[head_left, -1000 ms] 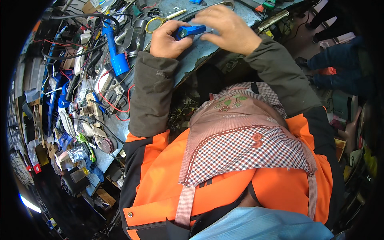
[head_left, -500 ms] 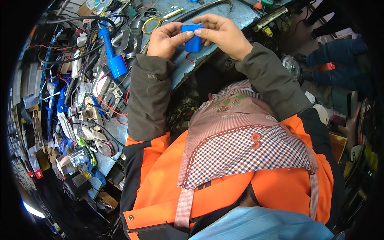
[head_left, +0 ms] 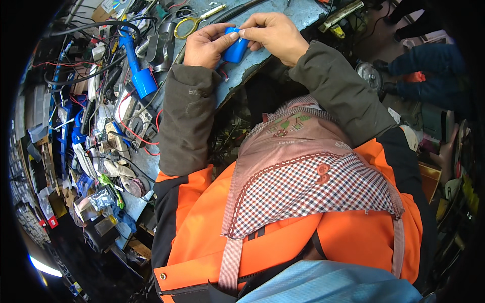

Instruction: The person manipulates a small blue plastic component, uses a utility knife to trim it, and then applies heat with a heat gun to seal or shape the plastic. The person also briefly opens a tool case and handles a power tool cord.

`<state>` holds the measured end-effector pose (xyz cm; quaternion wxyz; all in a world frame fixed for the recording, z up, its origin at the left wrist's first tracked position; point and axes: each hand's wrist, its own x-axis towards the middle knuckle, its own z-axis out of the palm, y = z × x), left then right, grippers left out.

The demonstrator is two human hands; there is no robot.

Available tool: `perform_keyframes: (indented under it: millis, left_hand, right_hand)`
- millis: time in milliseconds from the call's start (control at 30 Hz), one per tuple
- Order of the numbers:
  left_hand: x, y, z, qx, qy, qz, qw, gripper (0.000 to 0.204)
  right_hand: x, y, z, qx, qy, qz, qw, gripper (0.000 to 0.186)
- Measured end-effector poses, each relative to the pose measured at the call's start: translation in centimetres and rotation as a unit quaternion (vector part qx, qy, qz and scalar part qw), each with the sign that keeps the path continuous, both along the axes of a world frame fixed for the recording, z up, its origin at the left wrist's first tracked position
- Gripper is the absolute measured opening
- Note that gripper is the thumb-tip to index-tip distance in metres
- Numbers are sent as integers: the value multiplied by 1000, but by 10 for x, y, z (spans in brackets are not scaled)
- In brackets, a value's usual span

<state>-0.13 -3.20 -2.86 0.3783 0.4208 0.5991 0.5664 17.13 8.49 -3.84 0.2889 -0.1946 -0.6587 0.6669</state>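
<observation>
Over the bench edge, my left hand (head_left: 206, 44) grips a small blue pack (head_left: 235, 51) between its thumb and fingers. The pack is block-shaped, with a smooth, wrapped-looking surface. My right hand (head_left: 275, 37) pinches its top edge, thumb and forefinger close to my left thumb. The fingers behind the pack are partly hidden. A short thin red wire (head_left: 224, 71) shows just below it; I cannot tell whether the two are joined. Just beyond my left hand lies a gold-rimmed magnifying glass (head_left: 187, 28).
The worn blue-grey bench (head_left: 283, 9) runs ahead and to the left. On its left are a blue tool with a cup-like end (head_left: 144, 82), tangled black cables and red leads (head_left: 132, 134). A person's dark trouser legs (head_left: 429, 65) stand at right, near a round metal part (head_left: 370, 76).
Both hands have shifted slightly up and left in view, and the pack now tilts. My right hand has moved from the pack's side to its top edge.
</observation>
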Motion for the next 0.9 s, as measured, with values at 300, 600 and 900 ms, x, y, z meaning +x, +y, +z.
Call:
perform_keyframes:
  millis: [300, 600, 900]
  left_hand:
    - [-1, 4, -5, 42, 26, -17, 999, 39]
    - [5, -5, 7, 91, 471, 50, 876, 26]
    - [21, -18, 14, 36, 538, -10, 842, 37]
  right_hand:
    - [3, 0, 1, -29, -4, 25, 999, 16]
    - [-13, 1, -11, 64, -90, -64, 992, 18]
    - [-13, 23, -1, 157, -210, -1, 965, 28]
